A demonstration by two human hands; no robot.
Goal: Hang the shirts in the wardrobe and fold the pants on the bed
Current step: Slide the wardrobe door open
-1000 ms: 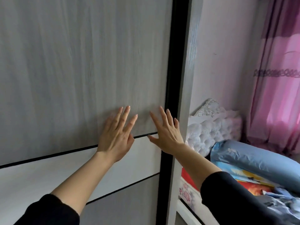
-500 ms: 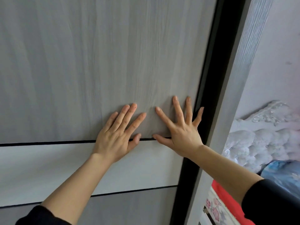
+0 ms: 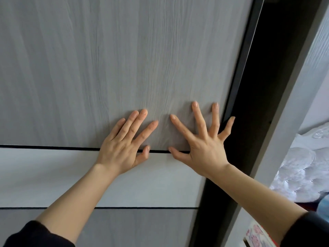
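A grey wood-grain sliding wardrobe door (image 3: 106, 68) with a white band across it fills most of the view. My left hand (image 3: 122, 148) presses flat on it with straight fingers. My right hand (image 3: 203, 145) presses beside it, fingers spread, near the door's black right edge. To the right of that edge a dark gap (image 3: 263, 86) into the wardrobe shows. No shirts or pants are in view.
The wardrobe's grey side panel (image 3: 288, 122) runs down the right. Beyond it are a white tufted headboard (image 3: 302, 172) and a bit of blue bedding (image 3: 324, 205) at the right edge.
The door has slid left under both hands, and the dark gap at its right edge has widened. The view has turned left, so less of the bed shows.
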